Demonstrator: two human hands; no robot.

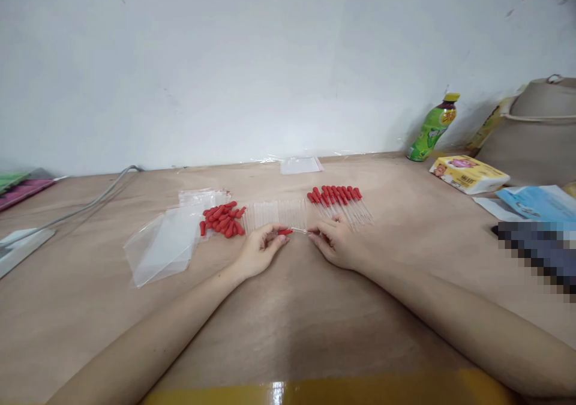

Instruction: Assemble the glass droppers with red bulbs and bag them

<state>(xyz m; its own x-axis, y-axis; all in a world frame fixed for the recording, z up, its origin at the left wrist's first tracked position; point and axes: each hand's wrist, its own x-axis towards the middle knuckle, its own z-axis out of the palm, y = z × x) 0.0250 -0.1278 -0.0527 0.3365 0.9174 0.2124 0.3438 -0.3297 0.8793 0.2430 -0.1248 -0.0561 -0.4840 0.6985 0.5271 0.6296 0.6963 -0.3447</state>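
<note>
Between finger and thumb, my left hand (262, 249) pinches a red rubber bulb (285, 232). My right hand (336, 241) pinches a thin clear glass tube (300, 230), whose left end meets the bulb; how far it sits inside is too small to tell. Just behind my hands lies a row of bare glass tubes (274, 213). A pile of loose red bulbs (222, 218) is left of that row, partly on clear plastic bags. To the right, several droppers (337, 198), tubes with red bulbs on, lie side by side with bulbs pointing away from me.
Clear zip bags (166, 243) spread at the left, and another bag (300, 165) lies by the wall. A grey cable (108, 190) crosses the far left. At the right stand a green bottle (434, 128), a tissue pack (470, 174), a blue packet (537, 203) and a grey bag (535, 135).
</note>
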